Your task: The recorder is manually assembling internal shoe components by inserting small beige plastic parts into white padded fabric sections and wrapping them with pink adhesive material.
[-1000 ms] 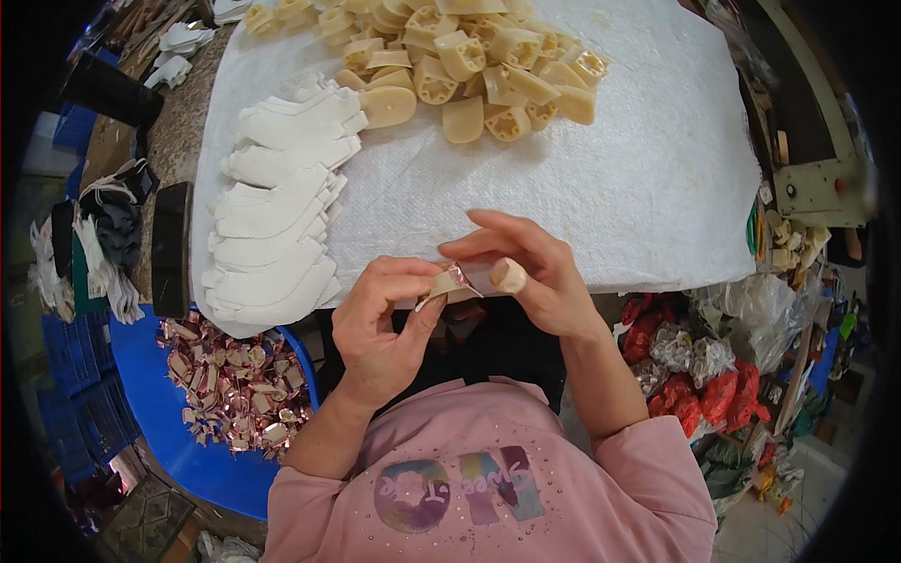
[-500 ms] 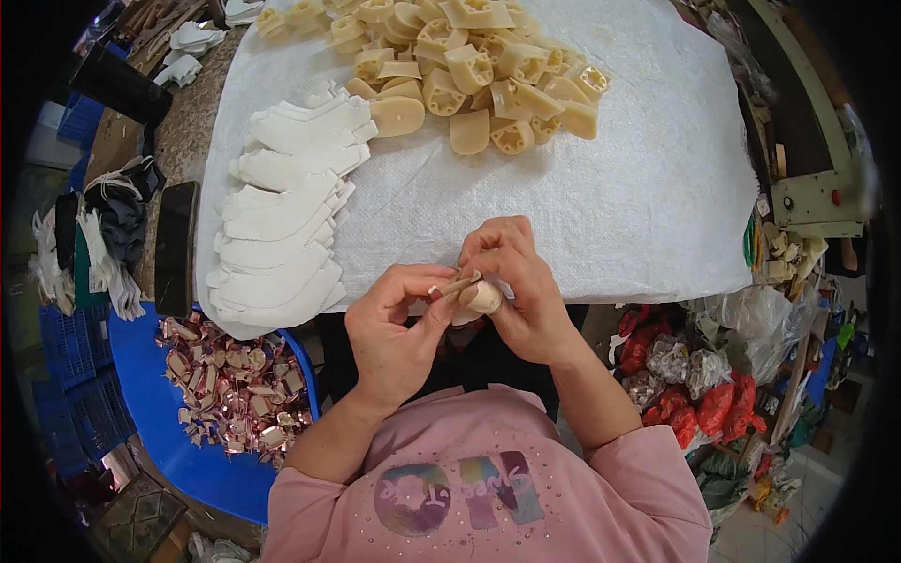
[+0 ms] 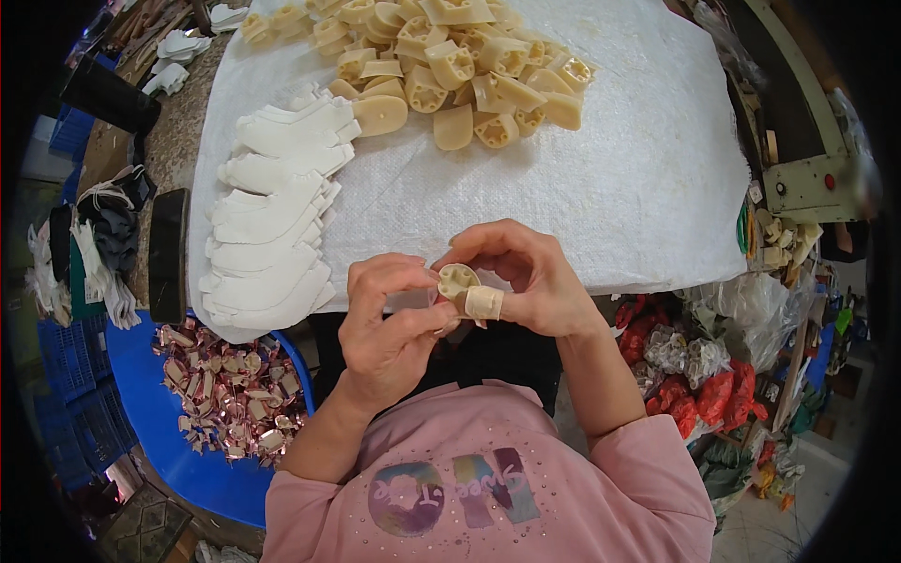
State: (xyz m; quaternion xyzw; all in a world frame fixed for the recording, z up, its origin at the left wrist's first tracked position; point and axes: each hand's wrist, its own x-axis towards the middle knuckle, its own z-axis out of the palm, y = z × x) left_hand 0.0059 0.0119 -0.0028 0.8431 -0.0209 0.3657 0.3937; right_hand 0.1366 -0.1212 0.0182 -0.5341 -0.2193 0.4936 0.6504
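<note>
My left hand and my right hand meet just off the near edge of the covered table. Between their fingertips they hold a small shoe heel, its round, ribbed hollow end facing up. A thin pinkish covering shows at its side, partly hidden by my fingers. Beige tape wraps my right thumb. Left of my hands, overlapping rows of white cut pieces lie on the white woven sheet. Toward the far side is a heap of bare cream plastic heels.
Below left, a blue tub holds many shiny pink pieces. A dark phone lies by the sheet's left edge, with gloves farther left. Red and clear plastic bags crowd the right, under a pale machine frame.
The heel has turned so its ribbed hollow end now faces up. My left fingers have shifted around it and my right hand has opened wider. The whole view has moved slightly.
</note>
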